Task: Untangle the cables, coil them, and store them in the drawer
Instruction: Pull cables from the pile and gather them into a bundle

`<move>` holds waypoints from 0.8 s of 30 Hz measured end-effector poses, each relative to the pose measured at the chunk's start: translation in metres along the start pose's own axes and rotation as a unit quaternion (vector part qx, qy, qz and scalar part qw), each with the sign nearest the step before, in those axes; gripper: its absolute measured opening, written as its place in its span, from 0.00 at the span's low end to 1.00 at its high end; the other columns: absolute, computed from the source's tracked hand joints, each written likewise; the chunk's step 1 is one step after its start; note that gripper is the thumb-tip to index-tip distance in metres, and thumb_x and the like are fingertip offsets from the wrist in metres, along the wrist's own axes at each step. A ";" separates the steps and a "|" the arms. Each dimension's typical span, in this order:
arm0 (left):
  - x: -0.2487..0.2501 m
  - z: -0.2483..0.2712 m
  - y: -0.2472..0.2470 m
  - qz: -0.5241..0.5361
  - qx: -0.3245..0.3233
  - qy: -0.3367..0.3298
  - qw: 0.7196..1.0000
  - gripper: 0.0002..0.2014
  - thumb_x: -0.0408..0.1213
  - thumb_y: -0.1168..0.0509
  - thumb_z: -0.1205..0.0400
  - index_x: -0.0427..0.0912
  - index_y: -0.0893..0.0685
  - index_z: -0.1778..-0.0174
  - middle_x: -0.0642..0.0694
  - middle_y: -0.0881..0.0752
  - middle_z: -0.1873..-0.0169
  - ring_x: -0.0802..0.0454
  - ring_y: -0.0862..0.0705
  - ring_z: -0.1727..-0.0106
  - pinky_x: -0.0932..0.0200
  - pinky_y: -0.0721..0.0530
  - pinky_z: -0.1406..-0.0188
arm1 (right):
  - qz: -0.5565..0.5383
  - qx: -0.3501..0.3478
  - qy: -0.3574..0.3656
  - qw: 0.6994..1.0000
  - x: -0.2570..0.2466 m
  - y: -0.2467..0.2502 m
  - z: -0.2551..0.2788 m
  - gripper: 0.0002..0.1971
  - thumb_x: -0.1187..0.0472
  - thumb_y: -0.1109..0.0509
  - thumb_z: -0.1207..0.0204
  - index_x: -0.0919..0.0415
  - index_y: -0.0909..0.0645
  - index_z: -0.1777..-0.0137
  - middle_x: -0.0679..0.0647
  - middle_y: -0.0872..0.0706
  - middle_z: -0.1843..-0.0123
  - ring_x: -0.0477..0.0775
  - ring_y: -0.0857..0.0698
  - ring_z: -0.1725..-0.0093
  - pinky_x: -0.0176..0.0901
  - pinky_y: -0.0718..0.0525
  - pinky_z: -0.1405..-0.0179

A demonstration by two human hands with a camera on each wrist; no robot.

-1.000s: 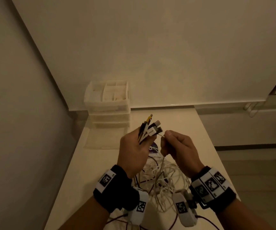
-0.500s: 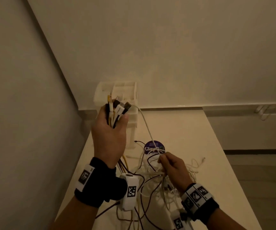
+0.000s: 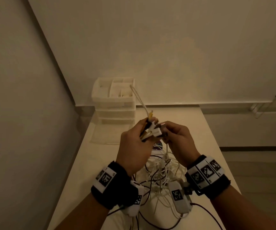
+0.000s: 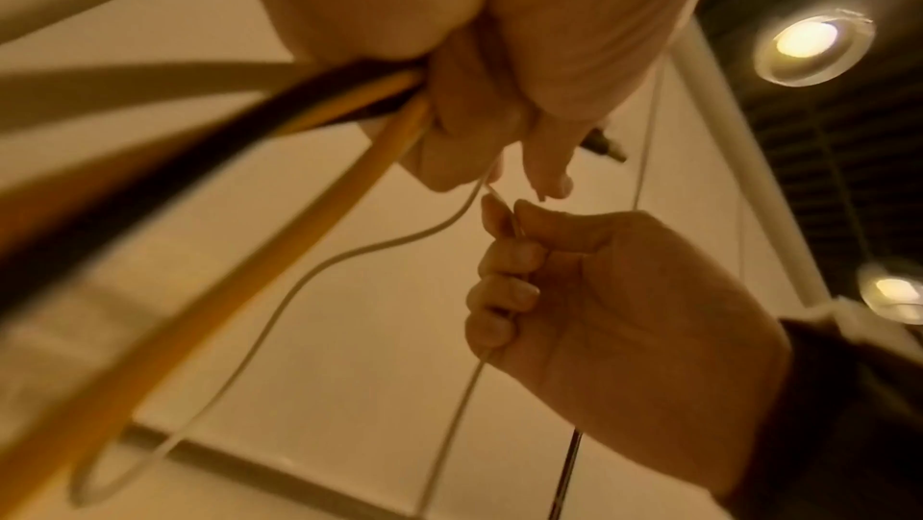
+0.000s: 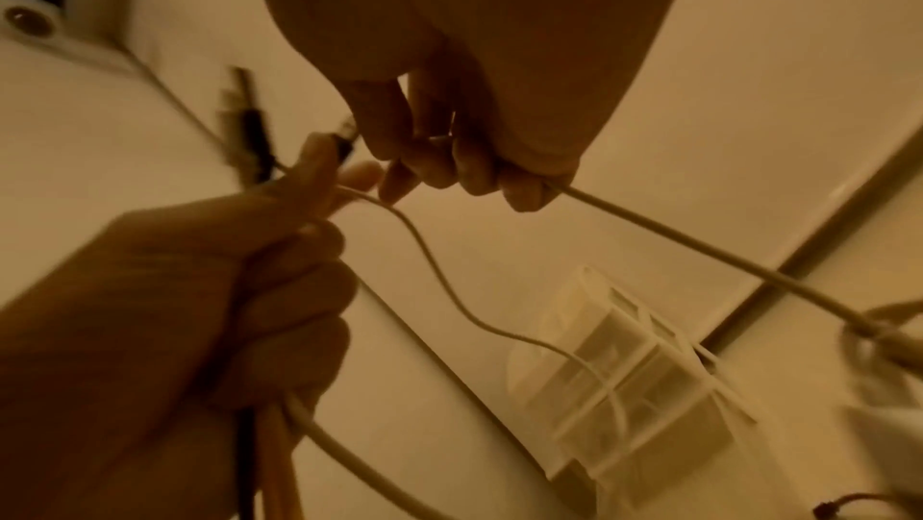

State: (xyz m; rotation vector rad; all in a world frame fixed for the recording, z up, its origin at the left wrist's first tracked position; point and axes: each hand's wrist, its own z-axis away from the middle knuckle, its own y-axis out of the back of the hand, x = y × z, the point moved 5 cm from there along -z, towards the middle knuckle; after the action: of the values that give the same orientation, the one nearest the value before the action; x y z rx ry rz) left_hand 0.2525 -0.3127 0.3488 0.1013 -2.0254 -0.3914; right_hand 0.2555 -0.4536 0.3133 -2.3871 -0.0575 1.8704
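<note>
Up above the desk (image 3: pixel 207 130), the left hand (image 3: pixel 134 151) has its fingers curled tight round a bundle of cable ends (image 3: pixel 150 130), plugs sticking out past the knuckles. Just beside it, the right hand (image 3: pixel 180 143) pinches a thin white cable (image 4: pixel 449 430) in its closed fingers; the tangled cables (image 3: pixel 164 173) lie near the front edge, the drawer unit (image 3: pixel 115 100) at the far left corner
</note>
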 end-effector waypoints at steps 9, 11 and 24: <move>-0.017 -0.007 -0.004 -0.086 -0.017 0.025 0.996 0.11 0.38 0.29 0.21 0.50 0.14 0.44 0.60 0.11 0.60 0.63 0.14 0.57 0.74 0.20 0.61 | 0.079 -0.027 -0.018 0.996 0.008 0.005 0.016 0.13 0.73 0.39 0.18 0.65 0.14 0.57 0.42 0.17 0.75 0.37 0.26 0.73 0.30 0.28 0.68; -0.020 -0.008 -0.003 -0.115 -0.018 0.023 0.993 0.09 0.37 0.29 0.21 0.48 0.14 0.46 0.58 0.11 0.62 0.61 0.14 0.60 0.69 0.20 0.62 | 0.098 -0.025 -0.015 0.995 0.009 0.005 0.019 0.13 0.71 0.38 0.17 0.62 0.13 0.57 0.41 0.17 0.74 0.40 0.26 0.72 0.32 0.27 0.67; -0.024 -0.010 0.043 -0.020 0.083 0.067 0.994 0.08 0.40 0.28 0.23 0.50 0.14 0.49 0.57 0.11 0.61 0.59 0.15 0.60 0.68 0.20 0.61 | 0.206 -0.021 -0.076 0.975 0.071 0.018 0.057 0.13 0.62 0.44 0.13 0.58 0.20 0.54 0.49 0.25 0.73 0.51 0.25 0.72 0.42 0.25 0.69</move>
State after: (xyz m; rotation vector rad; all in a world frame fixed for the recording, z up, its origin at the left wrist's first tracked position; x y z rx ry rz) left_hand 0.2768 -0.2689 0.3468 0.2641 -1.9222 -0.2351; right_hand 0.2170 -0.4608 0.2290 -2.4196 0.4216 2.2420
